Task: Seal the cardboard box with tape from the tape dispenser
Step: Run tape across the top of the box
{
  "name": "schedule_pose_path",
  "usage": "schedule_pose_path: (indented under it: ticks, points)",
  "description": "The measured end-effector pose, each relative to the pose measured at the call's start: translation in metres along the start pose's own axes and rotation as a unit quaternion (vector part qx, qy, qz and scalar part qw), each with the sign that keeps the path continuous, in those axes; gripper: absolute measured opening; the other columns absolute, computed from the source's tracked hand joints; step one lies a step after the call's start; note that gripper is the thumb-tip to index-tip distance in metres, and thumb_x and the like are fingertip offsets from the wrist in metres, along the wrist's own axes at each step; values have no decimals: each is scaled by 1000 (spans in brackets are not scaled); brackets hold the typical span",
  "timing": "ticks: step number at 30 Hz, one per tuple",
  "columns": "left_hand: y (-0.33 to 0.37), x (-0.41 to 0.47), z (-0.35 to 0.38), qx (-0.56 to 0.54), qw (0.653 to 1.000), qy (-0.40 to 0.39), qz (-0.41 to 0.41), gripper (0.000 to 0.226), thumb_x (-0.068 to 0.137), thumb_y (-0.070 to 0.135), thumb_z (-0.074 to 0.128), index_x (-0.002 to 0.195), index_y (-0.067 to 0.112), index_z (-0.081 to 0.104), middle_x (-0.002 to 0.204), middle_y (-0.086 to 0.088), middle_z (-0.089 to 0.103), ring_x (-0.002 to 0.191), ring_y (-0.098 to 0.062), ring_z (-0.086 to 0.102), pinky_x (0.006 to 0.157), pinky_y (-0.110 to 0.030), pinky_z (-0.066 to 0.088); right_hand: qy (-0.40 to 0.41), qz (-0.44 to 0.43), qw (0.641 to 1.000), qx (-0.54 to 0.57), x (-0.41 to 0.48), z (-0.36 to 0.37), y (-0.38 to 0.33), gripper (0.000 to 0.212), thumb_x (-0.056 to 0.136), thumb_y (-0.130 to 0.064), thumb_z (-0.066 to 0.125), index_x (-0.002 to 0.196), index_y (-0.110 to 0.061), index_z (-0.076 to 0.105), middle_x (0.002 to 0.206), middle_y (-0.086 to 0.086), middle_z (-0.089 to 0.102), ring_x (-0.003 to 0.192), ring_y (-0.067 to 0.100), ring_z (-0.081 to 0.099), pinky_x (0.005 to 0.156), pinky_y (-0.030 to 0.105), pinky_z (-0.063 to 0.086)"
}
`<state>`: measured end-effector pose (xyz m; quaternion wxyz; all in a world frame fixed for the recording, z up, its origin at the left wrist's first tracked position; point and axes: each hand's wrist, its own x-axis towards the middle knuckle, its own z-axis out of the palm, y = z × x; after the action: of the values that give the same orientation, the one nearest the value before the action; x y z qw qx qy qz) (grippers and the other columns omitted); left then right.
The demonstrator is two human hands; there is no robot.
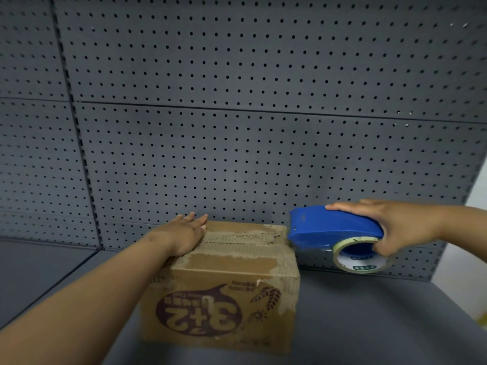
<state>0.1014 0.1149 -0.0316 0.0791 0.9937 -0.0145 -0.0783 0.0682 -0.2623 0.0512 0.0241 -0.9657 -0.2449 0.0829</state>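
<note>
My left hand [184,237] lies flat, fingers spread, on the far left part of the cardboard box [224,283] lid, pressing the flaps down rather than gripping anything, while my right hand [395,227] is wrapped around the blue tape dispenser [334,229], palm over its curved back and fingers curled near the roll of tape [361,255] that hangs below it. The dispenser's nose sits just beside the box's right top edge, close enough that I cannot tell whether it touches the cardboard. I see no fresh strip of tape along the top seam, so I judge the sealing has barely begun: the flaps are closed and held, the tool is in position, and the whole pull across the lid toward the left side is left to do, plus the cut. The box itself stands on the grey worktop [369,325] in front of the pegboard wall [237,127], its printed front face turned toward me with the print upside down. It looks worn, with the top paper layer torn away in pale ragged patches that expose the corrugation along the seam, which may give the tape a poor grip
</note>
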Motion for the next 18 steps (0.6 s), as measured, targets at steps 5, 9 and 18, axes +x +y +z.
schedule_pose_path:
  ticks: [5,9,18]
  points:
    - [1,-3,-1,38,999,6,-21,55,99,43,9,150,32,-5,162,-2,-7,149,-24,-3,120,-45,5,-2,0,1000,-4,11,12,1,96,63,-29,61,106,-85,-4,109,-7,43,97,16,53,84,35,53]
    - [19,-18,-8,232,965,118,-24,56,98,43,14,150,31,-4,161,-5,-7,149,-25,-2,119,-46,1,3,1,1000,12,10,16,3,96,60,-28,60,105,-85,-3,110,-5,43,96,17,54,79,34,55]
    - [107,-18,9,-10,995,26,100,55,94,56,11,147,44,8,161,6,4,149,-23,3,117,-51,-1,3,-6,1000,10,8,16,2,96,71,-18,63,109,-79,-1,106,-15,38,90,12,52,73,24,49]
